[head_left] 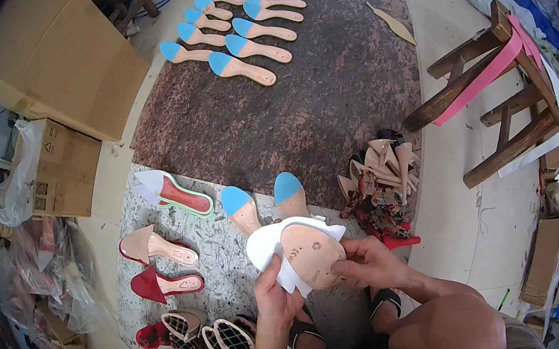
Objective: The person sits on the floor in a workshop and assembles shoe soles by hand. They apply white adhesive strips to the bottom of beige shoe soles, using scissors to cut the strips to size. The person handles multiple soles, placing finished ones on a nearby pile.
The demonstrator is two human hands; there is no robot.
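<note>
Above the floor in front of me, I hold a tan insole board [315, 256] with small printed marks, lying against a curled white sheet [268, 250]. My left hand [279, 291] is closed on the white sheet's lower edge, thumb on top. On the other side, my right hand [373, 261] pinches the insole board's right edge between thumb and fingers. Just beyond my hands lie a blue-toed insole [238, 204] and a second blue-toed insole [289, 191], their near ends partly hidden by the held pieces.
Several blue-toed insoles [245, 67] lie on the dark mat [273, 128]. Sandals stand at left, including a red sandal [166, 284] and a beige sandal [158, 247]. A pile of heels [385, 177] lies right. A wooden stool [498, 91] and cardboard boxes [52, 57] flank the mat.
</note>
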